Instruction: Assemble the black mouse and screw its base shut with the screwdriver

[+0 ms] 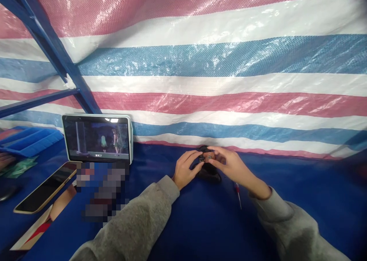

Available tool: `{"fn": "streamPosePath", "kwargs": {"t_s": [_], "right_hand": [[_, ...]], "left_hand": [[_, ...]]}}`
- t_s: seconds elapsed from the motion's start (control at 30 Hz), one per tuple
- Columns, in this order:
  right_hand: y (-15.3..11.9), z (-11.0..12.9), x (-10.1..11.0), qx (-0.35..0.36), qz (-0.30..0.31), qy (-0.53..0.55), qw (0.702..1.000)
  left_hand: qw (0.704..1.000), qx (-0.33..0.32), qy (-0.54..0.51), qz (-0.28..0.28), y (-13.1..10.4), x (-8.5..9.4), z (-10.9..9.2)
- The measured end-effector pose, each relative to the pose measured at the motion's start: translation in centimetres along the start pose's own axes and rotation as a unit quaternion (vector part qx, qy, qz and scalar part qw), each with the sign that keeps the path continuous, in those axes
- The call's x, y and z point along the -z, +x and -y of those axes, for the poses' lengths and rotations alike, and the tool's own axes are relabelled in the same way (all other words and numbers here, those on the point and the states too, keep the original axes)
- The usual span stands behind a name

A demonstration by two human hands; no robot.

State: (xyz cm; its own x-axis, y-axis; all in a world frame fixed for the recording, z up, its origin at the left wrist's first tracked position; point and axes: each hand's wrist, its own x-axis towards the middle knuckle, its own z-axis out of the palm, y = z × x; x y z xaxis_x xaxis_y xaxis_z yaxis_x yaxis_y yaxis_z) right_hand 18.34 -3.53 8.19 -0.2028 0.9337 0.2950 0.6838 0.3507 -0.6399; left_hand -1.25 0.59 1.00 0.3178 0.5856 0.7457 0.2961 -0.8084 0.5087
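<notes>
An opened black computer mouse lies on the blue tabletop near the striped sheet, its casing off. An orange-brown circuit board shows inside it, with small dark parts that I cannot make out. My left hand is closed on the left side of the mouse, fingertips at the board's edge. From the right, the thumb and index finger of my right hand grip the board's right side. Both hands partly cover the mouse. A screwdriver with a red handle lies just right of it, its thin shaft pointing toward me.
At the left stands a tablet playing a cartoon. A phone lies before it, with blue trays behind. Another person's hand shows at the left edge. A blue metal frame rises beside the striped sheet.
</notes>
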Motion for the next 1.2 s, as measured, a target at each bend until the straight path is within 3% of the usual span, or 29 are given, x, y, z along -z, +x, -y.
{"fn": "streamPosePath", "kwargs": {"t_s": [0.17, 0.3, 0.5, 0.63, 0.97, 1.2], "right_hand": [[-0.1, -0.3, -0.2, 0.084, 0.004, -0.075, 0.994], [-0.1, -0.4, 0.1, 0.074, 0.024, -0.109, 0.991], [0.2, -0.9, 1.0, 0.022, -0.018, -0.107, 0.994], [0.3, -1.3, 1.2, 0.014, -0.022, -0.115, 0.993], [0.3, -2.8, 0.4, 0.026, 0.008, -0.166, 0.986], [-0.2, -4.7, -0.6, 0.062, 0.04, -0.218, 0.973]], "left_hand": [[1.0, 0.008, 0.001, -0.001, 0.1, 0.0, -0.1], [1.0, -0.003, 0.002, 0.022, 0.3, 0.6, -0.1], [0.989, -0.018, 0.039, 0.141, 0.4, 1.6, 0.4], [0.982, -0.033, 0.065, 0.176, 0.2, 1.6, 0.4], [0.971, -0.013, 0.122, 0.206, 0.1, 1.4, 0.3], [0.968, -0.039, 0.12, 0.216, -0.1, 1.3, 0.4]]}}
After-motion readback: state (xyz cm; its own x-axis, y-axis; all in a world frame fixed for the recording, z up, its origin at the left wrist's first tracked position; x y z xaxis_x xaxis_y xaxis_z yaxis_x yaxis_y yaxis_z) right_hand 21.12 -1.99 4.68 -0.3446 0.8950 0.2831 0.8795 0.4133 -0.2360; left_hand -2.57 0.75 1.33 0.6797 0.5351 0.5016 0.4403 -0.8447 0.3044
